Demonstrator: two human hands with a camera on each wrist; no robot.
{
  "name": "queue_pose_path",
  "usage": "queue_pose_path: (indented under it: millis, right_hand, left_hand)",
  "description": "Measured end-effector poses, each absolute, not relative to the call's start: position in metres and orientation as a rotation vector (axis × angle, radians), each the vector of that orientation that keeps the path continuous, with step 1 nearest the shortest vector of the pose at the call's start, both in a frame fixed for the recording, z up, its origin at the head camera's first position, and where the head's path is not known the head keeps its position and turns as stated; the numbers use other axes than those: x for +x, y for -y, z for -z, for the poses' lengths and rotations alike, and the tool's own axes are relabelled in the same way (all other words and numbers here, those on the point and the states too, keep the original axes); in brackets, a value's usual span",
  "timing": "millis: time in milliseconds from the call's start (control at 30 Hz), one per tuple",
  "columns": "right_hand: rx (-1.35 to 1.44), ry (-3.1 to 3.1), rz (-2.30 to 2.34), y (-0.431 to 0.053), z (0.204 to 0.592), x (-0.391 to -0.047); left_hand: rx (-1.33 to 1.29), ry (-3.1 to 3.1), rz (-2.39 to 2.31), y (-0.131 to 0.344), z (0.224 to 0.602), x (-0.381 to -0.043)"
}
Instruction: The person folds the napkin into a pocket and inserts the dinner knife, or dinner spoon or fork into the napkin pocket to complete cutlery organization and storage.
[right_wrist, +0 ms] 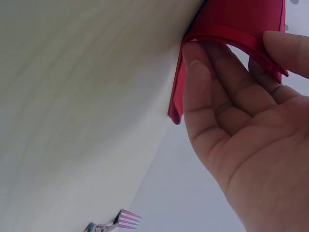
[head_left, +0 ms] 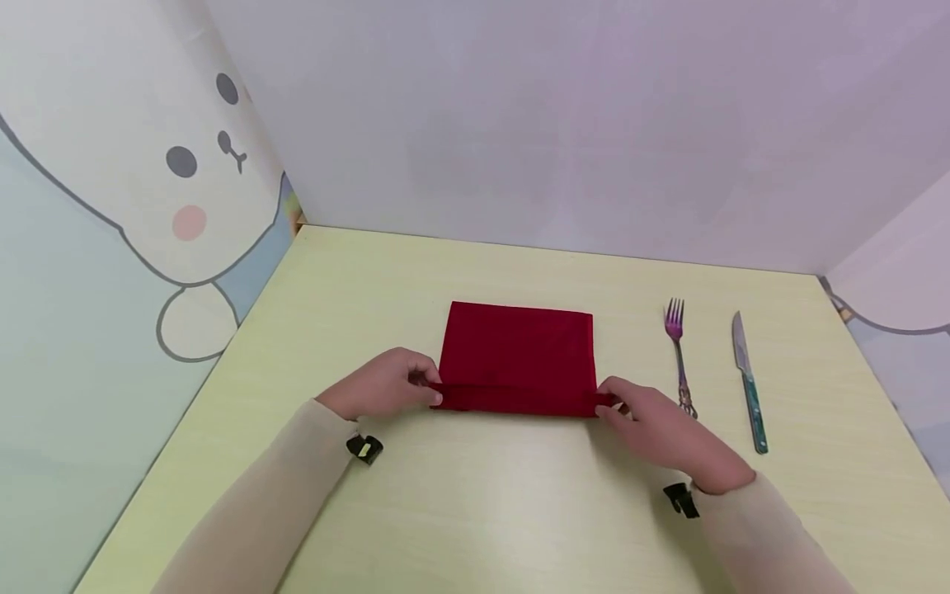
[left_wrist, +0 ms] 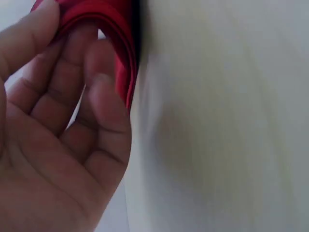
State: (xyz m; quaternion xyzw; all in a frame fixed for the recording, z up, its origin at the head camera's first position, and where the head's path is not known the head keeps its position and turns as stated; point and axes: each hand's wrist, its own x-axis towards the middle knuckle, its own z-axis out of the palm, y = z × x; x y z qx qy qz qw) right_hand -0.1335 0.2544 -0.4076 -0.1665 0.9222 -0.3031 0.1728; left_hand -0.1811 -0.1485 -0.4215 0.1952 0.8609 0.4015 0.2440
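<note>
A dark red cloth napkin, folded to a rectangle, lies on the pale wooden table. Its near edge is lifted and curls over in a narrow strip. At the left end of that strip, my left hand pinches the cloth between thumb and fingers. My right hand pinches the strip's right end the same way. In the left wrist view the folded layers of the napkin arch over the fingers, thumb on top. The right wrist view shows the napkin bent over the fingers, its lower layer hanging beside them.
To the right of the napkin lies a fork, tines pointing away. Farther right is a knife with a green handle. A pale wall stands behind the table, and a panel with a cartoon animal is at the left.
</note>
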Motion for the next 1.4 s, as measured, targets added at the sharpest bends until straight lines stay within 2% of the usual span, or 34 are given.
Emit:
queue_pose_path:
  millis: [300,667,1133,1267,1400]
  right_hand:
    - [-0.355,-2.558,0.972,-0.253,0.409,-0.153]
    - [-0.23,-2.513,0.82,-0.242,0.416,-0.188]
    - [-0.111,-2.548,0.807,-0.244,0.42,-0.196]
    - [-0.244,-2.76,0.655,-0.237,0.414,-0.182]
    - [-0.607,-2.936,0.395,-0.223,0.41,-0.157]
  left_hand:
    - [0.501,-2.399,-1.046,0.142,0.424,-0.204]
    - [0.316,-2.356,-1.043,0.128,0.424,-0.227]
    - [0.162,-2.451,-0.886,0.115,0.42,-0.234]
    - [0.126,-2.457,-0.835,0.112,0.419,-0.235]
    - [0.083,-2.478,-0.782,0.11,0.418,-0.237]
